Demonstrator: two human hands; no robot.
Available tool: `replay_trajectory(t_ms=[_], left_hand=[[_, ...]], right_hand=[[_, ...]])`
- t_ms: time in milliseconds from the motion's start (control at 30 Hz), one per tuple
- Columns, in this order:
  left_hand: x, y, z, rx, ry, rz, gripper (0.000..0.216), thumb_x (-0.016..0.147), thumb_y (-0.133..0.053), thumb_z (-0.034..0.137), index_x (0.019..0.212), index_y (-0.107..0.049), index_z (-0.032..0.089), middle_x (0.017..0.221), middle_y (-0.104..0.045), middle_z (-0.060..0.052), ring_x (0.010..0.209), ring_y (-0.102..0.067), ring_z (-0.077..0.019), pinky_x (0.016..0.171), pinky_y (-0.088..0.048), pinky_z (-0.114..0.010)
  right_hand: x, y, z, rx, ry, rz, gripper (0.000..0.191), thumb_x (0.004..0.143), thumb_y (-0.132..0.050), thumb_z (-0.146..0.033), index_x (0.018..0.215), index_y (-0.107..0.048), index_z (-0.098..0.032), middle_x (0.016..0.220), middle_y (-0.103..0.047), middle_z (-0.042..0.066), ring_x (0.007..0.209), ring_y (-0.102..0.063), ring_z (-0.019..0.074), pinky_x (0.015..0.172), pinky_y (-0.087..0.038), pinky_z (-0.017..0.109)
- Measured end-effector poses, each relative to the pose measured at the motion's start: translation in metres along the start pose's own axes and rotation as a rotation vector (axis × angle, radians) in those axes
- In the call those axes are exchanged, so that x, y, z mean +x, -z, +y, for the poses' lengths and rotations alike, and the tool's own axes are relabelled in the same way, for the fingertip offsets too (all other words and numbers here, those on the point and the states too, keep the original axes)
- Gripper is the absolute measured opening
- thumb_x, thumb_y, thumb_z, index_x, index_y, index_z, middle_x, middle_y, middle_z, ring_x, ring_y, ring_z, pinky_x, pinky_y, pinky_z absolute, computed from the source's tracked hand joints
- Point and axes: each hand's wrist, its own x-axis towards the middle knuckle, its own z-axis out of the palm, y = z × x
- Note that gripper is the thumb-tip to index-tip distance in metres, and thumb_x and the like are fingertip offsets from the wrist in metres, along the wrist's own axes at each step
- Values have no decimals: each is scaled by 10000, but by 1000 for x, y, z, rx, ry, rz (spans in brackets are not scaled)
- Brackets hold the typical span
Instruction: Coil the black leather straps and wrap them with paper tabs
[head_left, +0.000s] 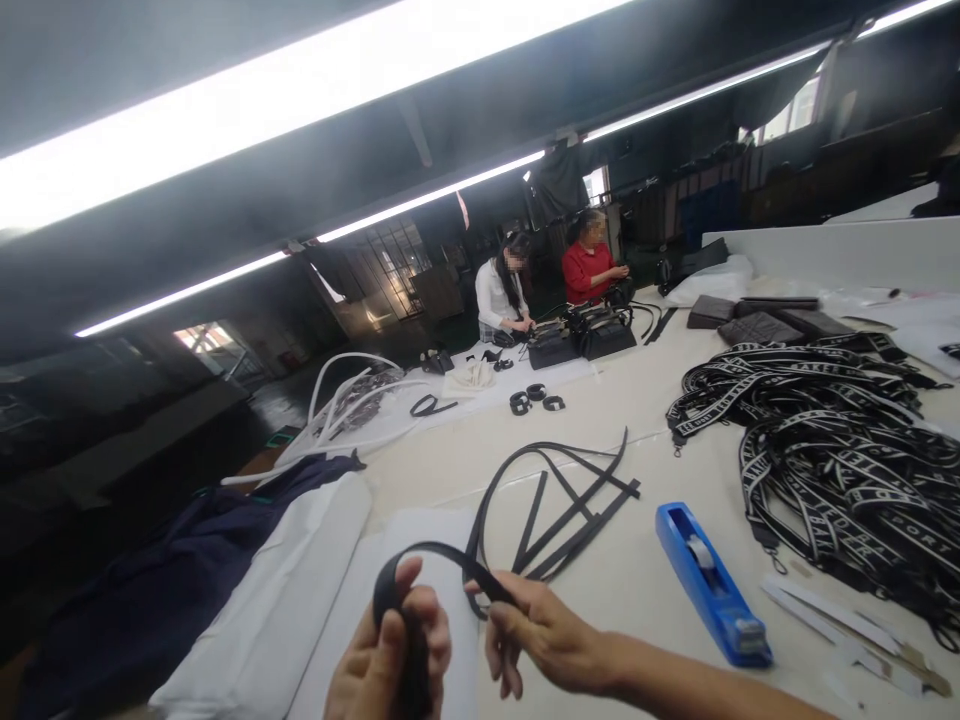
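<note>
As two co-workers, one in a white top (491, 300) and one in a red top (581, 275), handle items across a pale worktable (637, 405), a person bends a black strap (442, 549) into an arch above the near edge. The left hand (369, 668) closes its thumb and fingers around one part of the strap; the right hand (544, 630) pinches another between thumb and forefinger. Just beyond lie loose black straps (587, 534). At right, a blue tape dispenser (727, 612) carries a roll of tape (700, 552) in its cradle, near heaped lettered straps (855, 490) with metal clips. Dark bags (555, 347) stand before the co-workers, their contents too distant to make out; small black coils (553, 403) sit nearer.
</note>
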Motion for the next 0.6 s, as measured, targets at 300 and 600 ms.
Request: replay_trajectory(t_ms=[300,600], left_hand=[[62,-31,-40,-27,-384,-28,213,869,-690,321,1043,-708,200,1134,-724,-75,1141,-639,-203,1042,-483,-374],[86,12,-59,749,-781,84,255,897,-632,320,1108,-724,211,1306,-651,-85,1317,-511,-272,1182,-301,-447]], right_hand=[[-56,-5,-12,-194,-103,218,519,1004,-411,-424,1473,-240,-283,882,-595,-3,517,-607,106,542,-517,263],[-67,15,-34,-1109,277,242,465,888,-555,-208,1353,-541,-204,837,-726,81,673,-673,208,635,-528,288]])
